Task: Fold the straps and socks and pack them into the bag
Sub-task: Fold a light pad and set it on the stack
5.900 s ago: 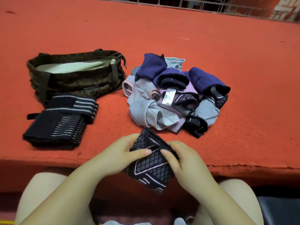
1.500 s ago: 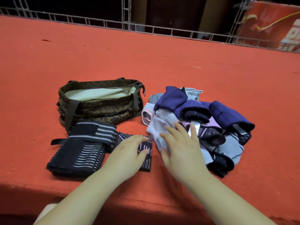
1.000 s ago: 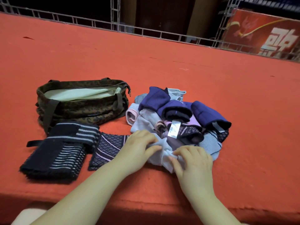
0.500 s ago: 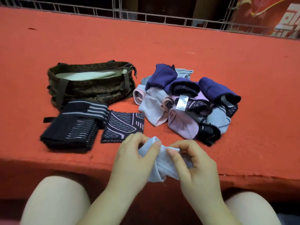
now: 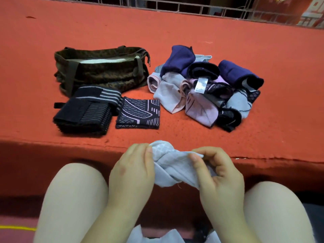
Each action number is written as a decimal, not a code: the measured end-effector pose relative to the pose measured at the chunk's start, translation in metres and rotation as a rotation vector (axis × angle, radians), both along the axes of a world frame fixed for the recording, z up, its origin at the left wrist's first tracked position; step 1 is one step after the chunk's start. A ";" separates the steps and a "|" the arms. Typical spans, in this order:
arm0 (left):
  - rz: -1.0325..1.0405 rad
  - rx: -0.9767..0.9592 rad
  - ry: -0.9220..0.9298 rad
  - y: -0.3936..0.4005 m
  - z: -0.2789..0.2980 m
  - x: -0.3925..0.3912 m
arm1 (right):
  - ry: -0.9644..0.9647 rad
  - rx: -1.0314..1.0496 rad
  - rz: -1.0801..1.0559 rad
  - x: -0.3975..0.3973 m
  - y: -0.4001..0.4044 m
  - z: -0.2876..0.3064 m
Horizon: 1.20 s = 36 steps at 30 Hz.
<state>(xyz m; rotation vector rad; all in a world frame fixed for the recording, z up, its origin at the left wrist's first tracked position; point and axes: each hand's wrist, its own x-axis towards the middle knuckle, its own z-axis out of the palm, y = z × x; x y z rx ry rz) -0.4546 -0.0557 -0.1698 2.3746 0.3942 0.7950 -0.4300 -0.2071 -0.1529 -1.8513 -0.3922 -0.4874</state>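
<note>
One camouflage bag [image 5: 101, 72] sits open on the red platform [image 5: 245, 41], left of middle and well back from the front edge, with pale lining showing inside. Touching its front side lie two folded black straps with grey stripes: the rear strap [image 5: 100, 93] leans against the bag, and the front strap [image 5: 82, 118] lies nearer the platform's front edge. Just beside them to the right lies one folded dark patterned sock [image 5: 138, 114], flat and roughly square. Right of that, past a narrow gap of red surface, is one loose pile of socks [image 5: 205, 88]; at least three navy pieces, several pale lilac and pink ones and a few dark patterned ones show, but the overlaps make an exact count impossible. One white tag [image 5: 200, 85] stands out near the pile's middle.

In front of the platform's front edge, above two bare knees, one pale blue sock [image 5: 172, 165] is held between both hands. The left hand [image 5: 133, 172] grips its bunched left end, fingers curled round it. The right hand [image 5: 219, 176] pinches the sock's upper right edge between thumb and fingers.
</note>
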 end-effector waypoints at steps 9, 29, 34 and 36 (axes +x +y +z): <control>0.119 -0.148 0.027 0.039 0.007 0.002 | 0.202 0.371 -0.134 0.017 -0.021 0.000; -0.335 -0.026 0.011 0.022 0.043 -0.003 | 0.036 0.139 0.158 0.031 -0.025 0.032; -0.658 -0.015 0.236 0.000 0.050 0.018 | -0.003 0.103 0.239 0.025 -0.015 0.041; -0.651 -0.046 0.285 0.008 0.045 0.021 | -0.043 0.112 0.170 0.026 -0.023 0.044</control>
